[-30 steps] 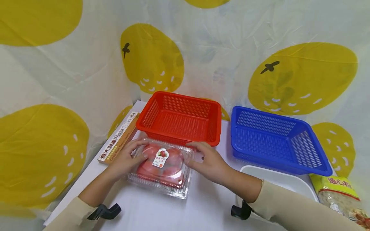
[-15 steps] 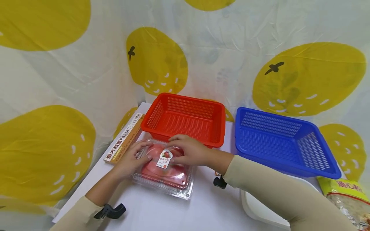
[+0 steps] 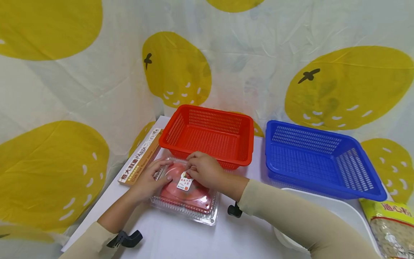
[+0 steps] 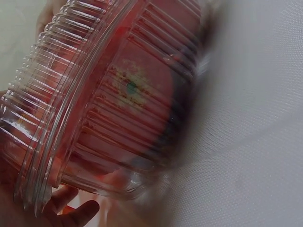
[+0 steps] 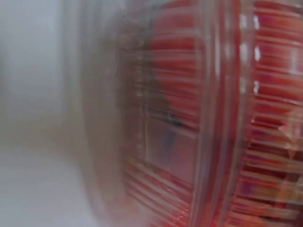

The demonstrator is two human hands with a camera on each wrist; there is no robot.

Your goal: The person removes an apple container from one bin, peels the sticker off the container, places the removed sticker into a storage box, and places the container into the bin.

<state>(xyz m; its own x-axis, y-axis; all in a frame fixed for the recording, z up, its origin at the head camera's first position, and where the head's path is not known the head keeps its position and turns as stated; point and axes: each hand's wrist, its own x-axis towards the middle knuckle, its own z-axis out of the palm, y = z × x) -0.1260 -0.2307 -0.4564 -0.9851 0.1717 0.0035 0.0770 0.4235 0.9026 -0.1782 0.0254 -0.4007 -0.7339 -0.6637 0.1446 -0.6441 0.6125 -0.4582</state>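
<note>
Steadying, it seems, the clear box (image 3: 185,210) toward the left edge of the surface (image 3: 174,237), the left hand (image 3: 146,184) spreads wide while the right hand (image 3: 207,171) pinches its label (image 3: 184,183).

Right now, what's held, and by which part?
Left hand holds the clear box by its left side. Right hand is at the label, pinch unclear.

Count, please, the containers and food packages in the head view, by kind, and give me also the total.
Baskets, a red basket and a blue basket: 2
White tub, partly hidden by a sleeve: 1
Clear box: 1
Pasta box: 1
Bag with yellow top: 1
Total: 6
</note>
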